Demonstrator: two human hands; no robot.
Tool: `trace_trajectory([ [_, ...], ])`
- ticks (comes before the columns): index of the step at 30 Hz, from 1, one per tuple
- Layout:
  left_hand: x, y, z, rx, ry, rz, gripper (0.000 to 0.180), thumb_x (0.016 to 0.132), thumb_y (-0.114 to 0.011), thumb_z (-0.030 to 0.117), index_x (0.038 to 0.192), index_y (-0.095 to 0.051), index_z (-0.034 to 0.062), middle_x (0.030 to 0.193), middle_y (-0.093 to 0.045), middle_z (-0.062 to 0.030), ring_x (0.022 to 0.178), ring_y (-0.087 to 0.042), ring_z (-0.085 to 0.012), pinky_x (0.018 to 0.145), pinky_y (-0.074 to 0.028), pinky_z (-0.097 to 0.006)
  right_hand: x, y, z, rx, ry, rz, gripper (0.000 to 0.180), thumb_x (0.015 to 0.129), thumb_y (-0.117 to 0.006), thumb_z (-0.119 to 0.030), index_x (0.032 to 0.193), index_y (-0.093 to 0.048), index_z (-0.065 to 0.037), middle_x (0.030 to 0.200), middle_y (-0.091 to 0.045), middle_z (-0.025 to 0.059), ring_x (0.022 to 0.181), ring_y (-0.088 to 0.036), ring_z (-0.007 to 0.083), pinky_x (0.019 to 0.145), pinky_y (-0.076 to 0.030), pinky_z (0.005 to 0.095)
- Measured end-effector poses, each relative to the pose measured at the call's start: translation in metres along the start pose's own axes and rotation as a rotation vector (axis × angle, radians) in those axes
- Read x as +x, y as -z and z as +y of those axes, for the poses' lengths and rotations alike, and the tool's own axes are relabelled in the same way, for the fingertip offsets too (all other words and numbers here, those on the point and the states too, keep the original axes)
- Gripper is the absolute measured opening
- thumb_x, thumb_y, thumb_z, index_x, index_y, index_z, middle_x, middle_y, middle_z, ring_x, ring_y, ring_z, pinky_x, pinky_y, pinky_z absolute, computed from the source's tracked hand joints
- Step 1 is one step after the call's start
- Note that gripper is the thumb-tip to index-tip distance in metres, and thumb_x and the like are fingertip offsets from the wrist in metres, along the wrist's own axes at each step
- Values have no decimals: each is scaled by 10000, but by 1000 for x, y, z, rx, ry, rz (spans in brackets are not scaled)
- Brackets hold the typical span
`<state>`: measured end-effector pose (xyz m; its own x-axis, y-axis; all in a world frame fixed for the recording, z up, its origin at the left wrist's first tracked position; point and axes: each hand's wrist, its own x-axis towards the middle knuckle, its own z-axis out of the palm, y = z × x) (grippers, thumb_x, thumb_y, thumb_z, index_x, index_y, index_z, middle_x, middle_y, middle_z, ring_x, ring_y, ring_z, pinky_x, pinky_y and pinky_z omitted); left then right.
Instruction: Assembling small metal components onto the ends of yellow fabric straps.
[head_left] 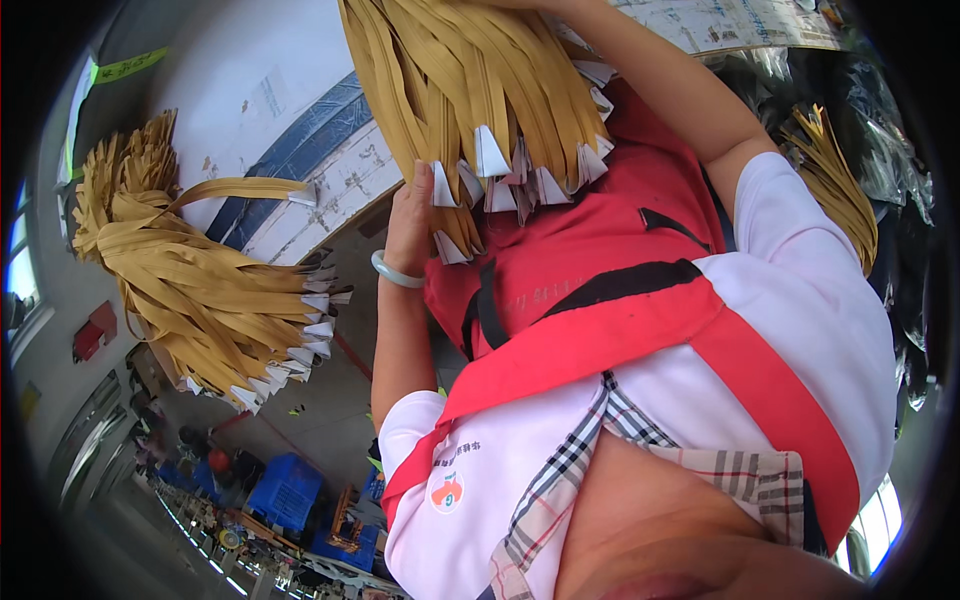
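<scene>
Surface: scuffed white table (220, 60), blue tape (320, 115)
Bundle: mustard fabric zipper strips (460, 85), white-tipped
Hands: apart, left hand (408, 222) by the strips, right hand (535, 4) mostly cropped, can't tell grips

Left arm: bare forearm (403, 345) near vertical in view, wrist (402, 262) about straight. Left hand (408, 220) points upward, one digit extended; remaining fingers hidden, grip unreadable. Right arm: elbow (738, 152) bent, bare forearm (655, 80) slanting up and leftward. Right hand (535, 4) at top edge, mostly cut off; finger pose undetermined. Hands apart.
</scene>
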<state>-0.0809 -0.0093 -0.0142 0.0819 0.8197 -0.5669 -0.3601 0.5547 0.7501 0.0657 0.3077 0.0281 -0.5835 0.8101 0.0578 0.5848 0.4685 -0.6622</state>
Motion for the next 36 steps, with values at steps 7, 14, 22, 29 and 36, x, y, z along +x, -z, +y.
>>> trace_trajectory([
  [7, 1, -43, 4, -18, -63, 152, 365, 988, -576, 424, 981, -620, 62, 851, -593, 7, 752, -520, -91, 684, -422, -253, 26, -45, -42, -124, -51, 28, 841, 721, -751, -251, 1450, -357, -110, 1391, -330, 276, 1244, -453, 433, 1057, -428, 465],
  [14, 8, -32, 10, -685, -122, -235, 496, 1033, -428, 436, 1276, -503, 9, 1136, -619, -155, 1016, -643, -275, 932, -554, -521, 87, -47, -45, -1, 5, -17, 773, 706, -764, -245, 1411, -450, -193, 1357, -336, 268, 1163, -530, 426, 1011, -479, 428],
  [22, -2, -43, -17, -281, -181, 30, 605, 1025, -379, 510, 1341, -458, 0, 1274, -589, -195, 1165, -597, -336, 942, -529, -507, 95, -24, -7, -194, 12, 123, 732, 769, -707, -431, 1411, -475, -167, 1344, -442, 250, 1239, -487, 406, 1055, -422, 445],
  [29, -42, -25, -45, 18, -402, 478, 433, 969, -611, 139, 1365, -487, 15, 1219, -592, -112, 1037, -615, -172, 830, -554, -304, -7, 24, -30, 404, 171, 103, 317, 815, -676, -213, 1079, -670, -38, 1088, -631, 173, 1075, -580, 315, 960, -449, 396],
  [36, -45, -37, -13, 814, -764, 620, 290, 800, -662, -28, 1069, -683, 79, 1047, -589, -107, 944, -609, -269, 829, -491, -351, -139, 27, -101, 531, 177, -111, 109, 938, -618, -106, 977, -664, -15, 820, -614, 34, 683, -605, 101, 628, -477, 226],
])
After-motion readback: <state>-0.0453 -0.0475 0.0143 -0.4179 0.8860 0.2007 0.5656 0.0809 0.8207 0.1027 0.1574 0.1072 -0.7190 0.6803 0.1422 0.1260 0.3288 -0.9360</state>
